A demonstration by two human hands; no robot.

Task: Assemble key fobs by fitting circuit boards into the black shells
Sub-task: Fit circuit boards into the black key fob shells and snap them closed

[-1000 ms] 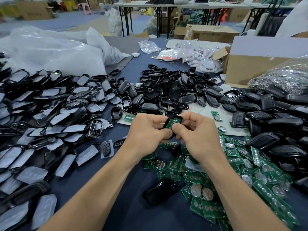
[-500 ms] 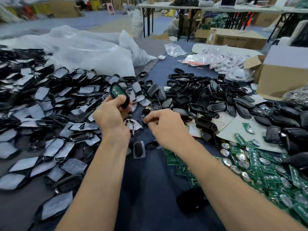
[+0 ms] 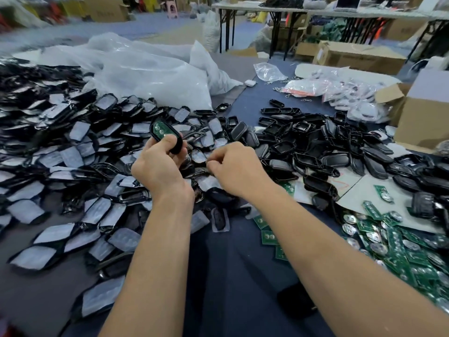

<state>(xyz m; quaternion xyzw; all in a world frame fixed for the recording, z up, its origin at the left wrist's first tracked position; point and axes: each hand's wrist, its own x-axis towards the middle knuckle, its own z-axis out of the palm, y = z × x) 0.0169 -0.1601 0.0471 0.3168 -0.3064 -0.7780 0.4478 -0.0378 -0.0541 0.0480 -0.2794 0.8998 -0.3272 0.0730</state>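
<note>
My left hand [image 3: 158,166] grips a black shell [image 3: 165,133] with a green circuit board seated in it, held up over the left pile. My right hand [image 3: 233,169] reaches into the pile of film-covered shell halves [image 3: 73,152], its thumb and fingers pinched together; what they pinch is hidden. A heap of empty black shells [image 3: 311,142] lies at centre right. Loose green circuit boards [image 3: 393,242] with silver battery clips are scattered at the right.
Crumpled clear plastic bags [image 3: 145,69] lie behind the left pile. A cardboard box [image 3: 422,117] stands at the right, with small bagged parts [image 3: 340,91] beside it. A dark blue cloth [image 3: 233,276] covers the table between my arms. Folding tables and boxes stand behind.
Both hands held the shell together at centre a second ago. Since then my left hand carried it left over the covered-halves pile, and my right hand let go and reached into that pile.
</note>
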